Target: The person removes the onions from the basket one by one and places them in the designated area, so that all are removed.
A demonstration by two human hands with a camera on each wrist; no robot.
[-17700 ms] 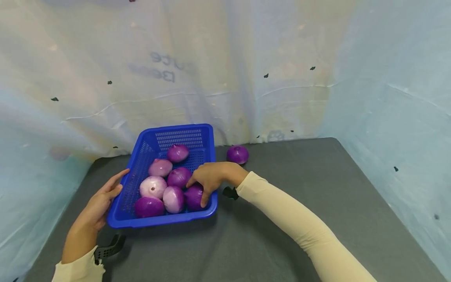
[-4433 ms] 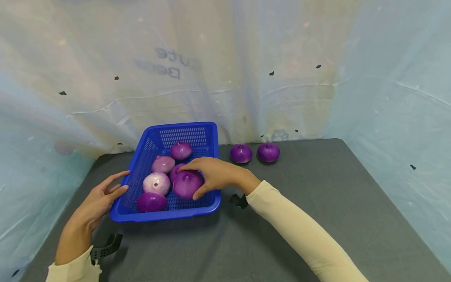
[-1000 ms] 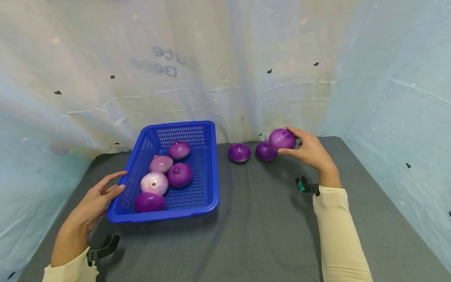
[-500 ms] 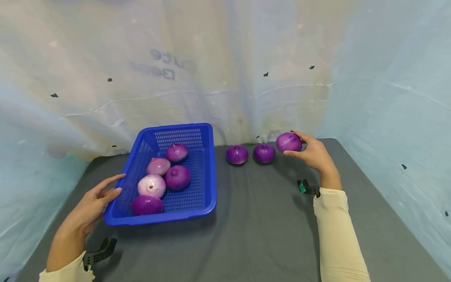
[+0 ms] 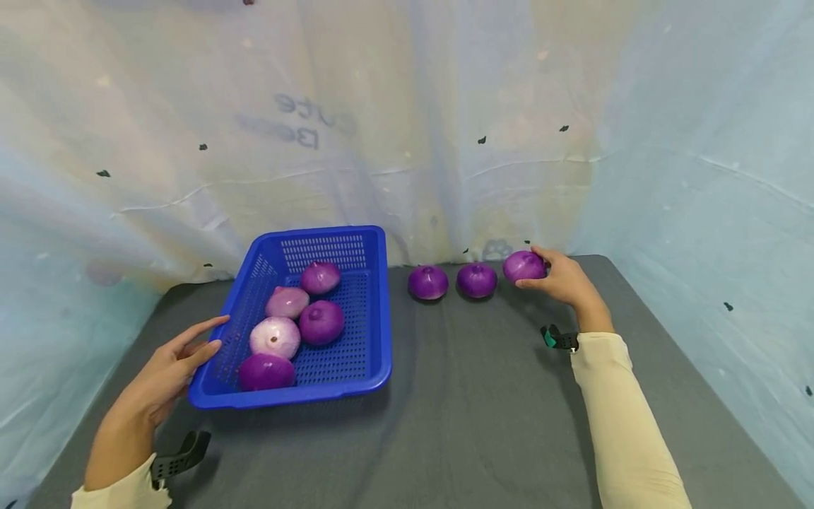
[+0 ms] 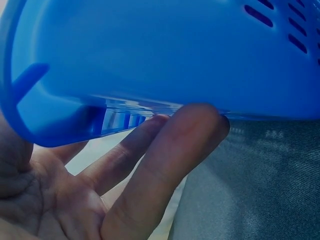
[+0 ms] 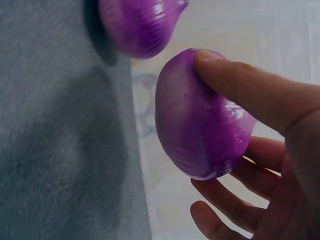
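Obs.: plastic & cloth, gloss vs matt

From where I stand: basket [image 5: 385, 332] smooth perf. plastic, semi-gloss. Onions [image 5: 428, 283] v. glossy, fine ridges close up. Table cover [image 5: 464, 424] matt cloth, fine weave. Backdrop sheet [image 5: 381, 85] thin, creased, slight sheen; cloth or plastic, can't tell. Sleeves [image 5: 626, 417] matt cloth; wrist strap [image 5: 178, 463] plastic- or rubber-like.

cream sleeves [image 5: 626, 424], black wrist bands [image 5: 183, 456]

plain, pale cream cloth is worn on both arms. the right sleeve is fitted closely along the forearm, and faint creases are gathered in it. of the left sleeve [image 5: 121, 493] only the end is shown, its cuff finished in an uneven edge. a black band is fixed at each wrist: the left one is curved and pierced with small holes, while the right band [image 5: 562, 341] is marked by a green patch [image 5: 549, 338]. the left hand [image 5: 168, 371] and right hand [image 5: 566, 281] are bare.
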